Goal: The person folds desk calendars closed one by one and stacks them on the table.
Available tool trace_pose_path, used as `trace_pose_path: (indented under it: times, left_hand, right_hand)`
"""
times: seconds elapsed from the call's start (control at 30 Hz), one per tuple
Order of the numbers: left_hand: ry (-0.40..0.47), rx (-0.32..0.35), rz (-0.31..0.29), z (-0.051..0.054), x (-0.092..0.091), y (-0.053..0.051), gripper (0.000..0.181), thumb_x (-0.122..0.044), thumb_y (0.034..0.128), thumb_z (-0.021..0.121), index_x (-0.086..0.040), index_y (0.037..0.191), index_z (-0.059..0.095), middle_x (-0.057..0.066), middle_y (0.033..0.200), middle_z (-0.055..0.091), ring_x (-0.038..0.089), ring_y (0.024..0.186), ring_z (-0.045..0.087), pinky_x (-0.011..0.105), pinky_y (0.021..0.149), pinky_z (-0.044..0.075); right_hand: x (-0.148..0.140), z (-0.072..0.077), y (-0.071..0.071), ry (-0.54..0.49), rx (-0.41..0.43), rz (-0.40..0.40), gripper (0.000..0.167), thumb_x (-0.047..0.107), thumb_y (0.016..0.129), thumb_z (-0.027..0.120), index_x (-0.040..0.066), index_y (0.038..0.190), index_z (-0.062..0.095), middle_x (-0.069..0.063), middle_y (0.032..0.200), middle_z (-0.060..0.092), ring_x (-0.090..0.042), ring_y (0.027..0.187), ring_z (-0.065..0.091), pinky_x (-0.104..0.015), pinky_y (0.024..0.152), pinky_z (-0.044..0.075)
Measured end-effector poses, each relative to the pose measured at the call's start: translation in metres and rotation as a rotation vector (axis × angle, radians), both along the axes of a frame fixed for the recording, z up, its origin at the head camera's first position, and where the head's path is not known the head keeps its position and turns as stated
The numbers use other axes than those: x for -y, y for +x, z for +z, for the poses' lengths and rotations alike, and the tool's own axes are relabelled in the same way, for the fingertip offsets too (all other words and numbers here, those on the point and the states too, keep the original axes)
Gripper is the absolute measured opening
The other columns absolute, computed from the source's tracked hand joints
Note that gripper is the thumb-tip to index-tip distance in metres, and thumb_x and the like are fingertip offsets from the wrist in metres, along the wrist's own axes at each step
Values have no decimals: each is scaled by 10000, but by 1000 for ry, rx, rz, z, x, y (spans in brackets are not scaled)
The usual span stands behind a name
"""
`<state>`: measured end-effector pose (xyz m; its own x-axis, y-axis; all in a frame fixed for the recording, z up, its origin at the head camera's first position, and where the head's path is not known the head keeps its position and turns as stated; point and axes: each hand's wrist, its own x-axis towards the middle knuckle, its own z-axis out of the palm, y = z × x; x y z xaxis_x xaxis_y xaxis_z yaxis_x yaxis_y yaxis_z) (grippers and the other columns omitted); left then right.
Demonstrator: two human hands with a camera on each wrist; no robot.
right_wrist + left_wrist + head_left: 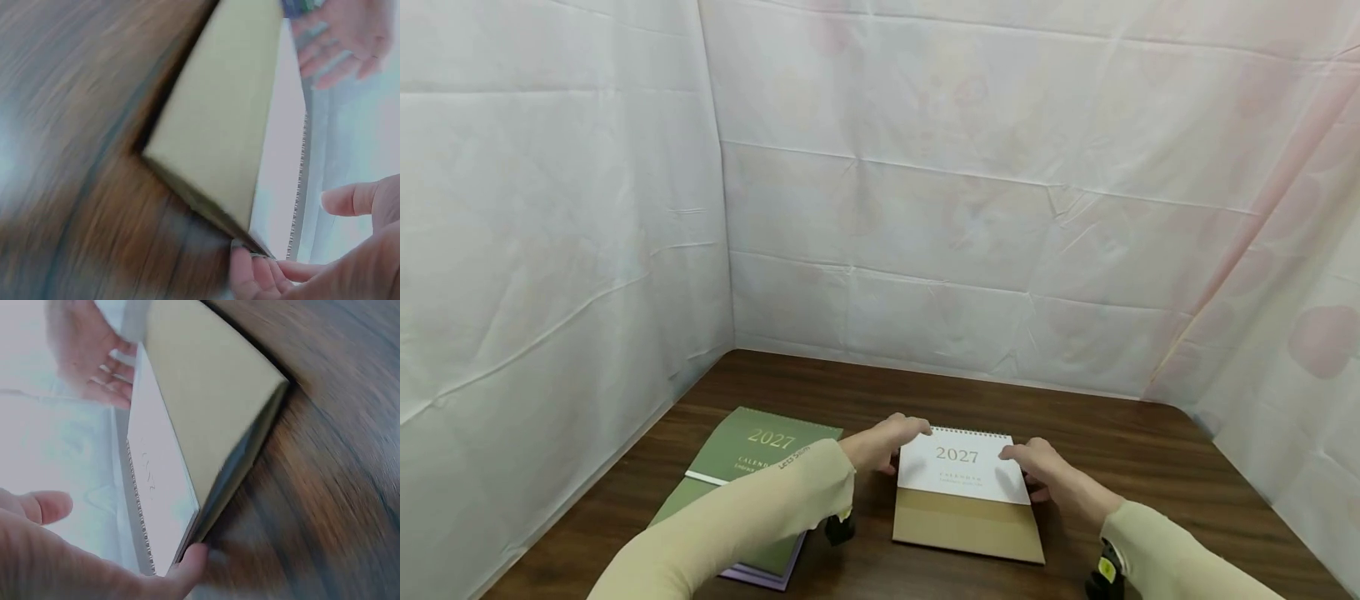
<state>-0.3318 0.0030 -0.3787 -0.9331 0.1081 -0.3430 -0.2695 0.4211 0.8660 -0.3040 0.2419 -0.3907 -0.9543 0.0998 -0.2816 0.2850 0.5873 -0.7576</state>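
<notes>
A white desk calendar [957, 479] marked 2027 stands tilted on its tan cardboard stand [966, 527], spiral binding along the top. At its left side is my left hand [886, 442], with the thumb raised off the cover. My right hand [1051, 473] is at the opposite side, its thumb near the cover's right edge. In the left wrist view a fingertip [192, 559] touches the calendar's side edge. The right wrist view shows fingers [250, 272] against the other side edge, thumb apart. A gap shows between the stand's panels.
To the left lies a green 2027 calendar [718, 450] with a white band [703, 478], partly covered by my left sleeve. A purple edge [778, 577] shows beneath it. Pale cloth walls [925, 208] surround the dark wooden table [1097, 425].
</notes>
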Motion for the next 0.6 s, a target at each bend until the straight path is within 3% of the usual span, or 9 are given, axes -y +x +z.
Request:
trace_pose_path:
  times: [0.03,0.07,0.27,0.4,0.6]
  left_hand:
    - [12,15,27,0,0,-2,732,-306,866,630,-1,1457,325,279,1437,363,486,1266,403,656,931,429]
    - [22,31,52,0,-1,-3,735,-303,863,628,-10,1462,320,289,1421,365,488,1248,409,658,917,436]
    - [48,98,136,-5,-1,-10,667,-304,861,602,-25,1428,388,297,1283,432,425,1125,469,635,853,474]
    - [54,102,146,-4,1,-12,641,-349,838,619,-36,1373,458,255,1201,468,377,1026,491,568,798,492]
    - [60,92,111,-3,7,-14,636,-440,808,648,-55,1296,513,206,1110,531,326,965,528,494,772,475]
  right_hand:
    - [-1,1,-1,-37,27,-19,563,288,884,573,-101,1250,397,-311,1199,451,-388,997,520,-424,678,541]
    - [-2,1,-1,-71,52,-43,601,294,878,578,-87,1290,362,-309,1199,438,-392,1001,512,-427,686,537]
    - [-7,1,-3,-164,127,-124,433,300,879,583,-37,1117,450,-128,914,458,-263,833,474,-403,676,514]
    - [-7,3,-2,-177,136,-123,381,293,885,573,-35,1049,470,-89,851,457,-238,786,473,-395,670,500]
    - [-5,7,-1,-235,153,-106,341,294,875,577,-1,994,455,-29,755,446,-186,695,478,-391,673,463]
